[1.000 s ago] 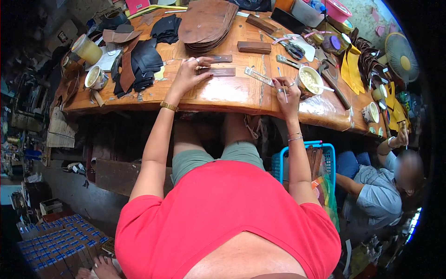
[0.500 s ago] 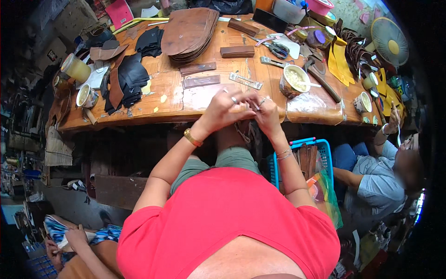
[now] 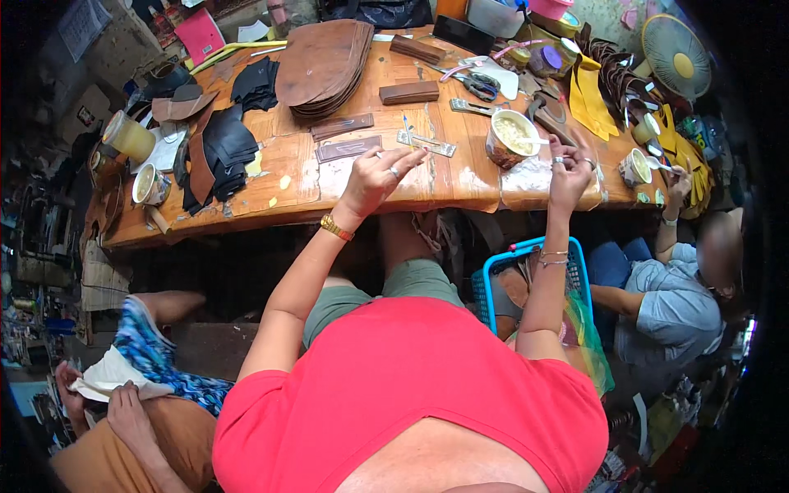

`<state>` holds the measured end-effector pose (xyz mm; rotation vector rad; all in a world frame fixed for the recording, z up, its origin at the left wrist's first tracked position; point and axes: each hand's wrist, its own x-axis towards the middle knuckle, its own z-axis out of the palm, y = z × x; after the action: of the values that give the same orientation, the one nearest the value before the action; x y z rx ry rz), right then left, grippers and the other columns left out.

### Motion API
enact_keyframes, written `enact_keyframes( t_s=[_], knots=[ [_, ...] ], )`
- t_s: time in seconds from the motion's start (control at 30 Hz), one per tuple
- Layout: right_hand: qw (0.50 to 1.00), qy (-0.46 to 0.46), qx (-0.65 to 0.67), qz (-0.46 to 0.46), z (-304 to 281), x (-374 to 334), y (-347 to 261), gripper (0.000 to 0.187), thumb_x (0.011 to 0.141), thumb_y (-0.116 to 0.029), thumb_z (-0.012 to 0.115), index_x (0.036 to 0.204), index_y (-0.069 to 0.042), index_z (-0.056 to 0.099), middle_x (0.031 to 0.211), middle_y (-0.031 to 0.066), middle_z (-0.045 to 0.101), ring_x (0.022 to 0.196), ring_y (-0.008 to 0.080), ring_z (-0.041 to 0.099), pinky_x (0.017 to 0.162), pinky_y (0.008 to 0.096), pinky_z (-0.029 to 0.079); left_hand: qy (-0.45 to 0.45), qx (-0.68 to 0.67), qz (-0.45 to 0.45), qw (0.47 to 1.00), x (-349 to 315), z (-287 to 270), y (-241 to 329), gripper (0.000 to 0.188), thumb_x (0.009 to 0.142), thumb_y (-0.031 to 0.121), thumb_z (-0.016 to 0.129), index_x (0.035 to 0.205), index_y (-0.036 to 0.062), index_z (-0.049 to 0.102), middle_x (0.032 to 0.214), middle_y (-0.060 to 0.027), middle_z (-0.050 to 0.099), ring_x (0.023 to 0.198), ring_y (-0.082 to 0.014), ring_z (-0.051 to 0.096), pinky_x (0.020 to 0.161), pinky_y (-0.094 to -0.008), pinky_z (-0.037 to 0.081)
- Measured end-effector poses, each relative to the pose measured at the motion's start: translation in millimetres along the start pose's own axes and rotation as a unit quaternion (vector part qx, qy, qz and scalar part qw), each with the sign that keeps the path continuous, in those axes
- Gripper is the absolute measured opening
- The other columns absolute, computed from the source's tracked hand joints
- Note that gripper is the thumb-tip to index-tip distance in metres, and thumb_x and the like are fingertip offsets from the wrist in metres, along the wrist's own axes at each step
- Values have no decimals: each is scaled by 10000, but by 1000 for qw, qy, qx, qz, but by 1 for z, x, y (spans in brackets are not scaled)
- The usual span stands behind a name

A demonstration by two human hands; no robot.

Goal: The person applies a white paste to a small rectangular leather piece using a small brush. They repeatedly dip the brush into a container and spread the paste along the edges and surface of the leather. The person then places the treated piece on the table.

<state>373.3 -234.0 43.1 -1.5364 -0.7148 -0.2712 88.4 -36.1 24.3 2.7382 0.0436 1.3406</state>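
Pen in your left hand (image 3: 376, 179), right hand (image 3: 569, 174) at the spoon

Your left hand is partly closed, pinching a thin pen (image 3: 405, 125) that points up and away from you. Your right hand is half curled, fingertips at the handle end of a white spoon (image 3: 539, 141); can't tell if it's gripped. Spoon sits in a food cup (image 3: 499, 154), just left of and ahead of your right hand.

Just ahead and left of your left hand: two brown strips (image 3: 349, 149) lying flat on the table (image 3: 460, 187), one beyond the other. Flat metal piece (image 3: 441, 149) lies right by the left fingertips. Farther ahead, a brown block (image 3: 409, 92) and a stack of brown leather (image 3: 323, 66). Black leather pieces (image 3: 226, 146) are well left of that hand. Blue basket (image 3: 480, 289) is below and left of your right hand.

Changes: one second ago the pen was in your right hand and your left was on the strips. Half a second ago both hands met near the table's front edge; now they're well apart, pen on the left side. Strips haven't visibly moved on the table. A seated person's hands with pale cloth (image 3: 115, 376) show lower left; the cloth is more fully in view now.
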Motion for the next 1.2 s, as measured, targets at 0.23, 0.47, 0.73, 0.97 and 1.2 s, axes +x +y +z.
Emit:
enact_keyframes(
  t_s=[0.23, 0.47, 0.73, 0.97, 1.2],
  knots=[
    [990, -106, 80, 51, 16, -3, 32, 253, 948, -238, 676, 935, 14, 694, 723, 6, 625, 591, 41, 511, 521, 214, 400, -23, 19, -42, 999, -12, 15, -12, 412, 846, 116, 686, 1255, 157, 653, 1067, -55, 711, 809, -210, 680, 632, -322, 496],
    [992, -121, 23, -12, 13, -4, 8, 215, 998, -165, 579, 1045, 14, 688, 765, 22, 657, 651, 48, 545, 588, 224, 442, -27, 41, -30, 998, -11, 14, -6, 391, 870, 143, 676, 1260, 155, 652, 1067, -63, 703, 806, -218, 674, 646, -325, 502],
    [998, -60, -5, -18, -12, -4, 24, 186, 984, -135, 587, 1015, 18, 688, 761, 27, 677, 599, 30, 503, 536, 200, 385, -37, 43, -39, 998, -14, 18, -7, 387, 881, 158, 673, 1267, 169, 650, 1064, -62, 699, 758, -221, 656, 638, -332, 498],
    [955, -31, 254, 149, -11, -11, 31, 173, 964, -114, 589, 970, 33, 680, 756, 108, 691, 556, 84, 569, 484, 208, 404, -46, 35, -53, 997, -14, 17, -6, 396, 885, 160, 667, 1280, 171, 640, 1070, -62, 697, 721, -224, 637, 635, -337, 491],
    [932, 15, 321, 165, -19, -12, 36, 173, 962, -130, 601, 1019, 19, 668, 815, 140, 710, 590, 144, 641, 502, 241, 472, -52, 41, -50, 997, -16, 14, -7, 399, 886, 154, 655, 1285, 165, 634, 1080, -65, 693, 733, -221, 641, 643, -334, 490]
  ],
)
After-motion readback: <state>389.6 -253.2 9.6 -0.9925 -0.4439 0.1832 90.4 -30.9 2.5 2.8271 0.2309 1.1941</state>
